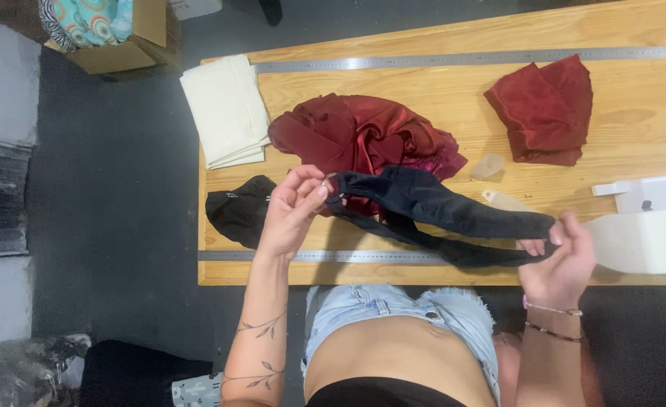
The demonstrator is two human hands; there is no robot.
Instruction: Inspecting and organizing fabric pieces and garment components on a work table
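Note:
A narrow dark navy garment (438, 211) is stretched out over the near part of the wooden table (642, 120). My left hand (291, 211) pinches its left end between thumb and fingers. At the other end my right hand (563, 260) grips the fabric, fingers curled around it. Behind the garment lies a crumpled shiny dark red fabric (363, 136), partly hidden by it. A small black fabric piece (239, 211) lies just left of my left hand.
A folded cream cloth (227, 109) lies at the table's far left. A second dark red cloth (548, 109) sits far right. Metal rulers run along the far edge (469, 59) and near edge (363, 257). A white machine (650, 226) stands right. A cardboard box (122, 38) is on the floor.

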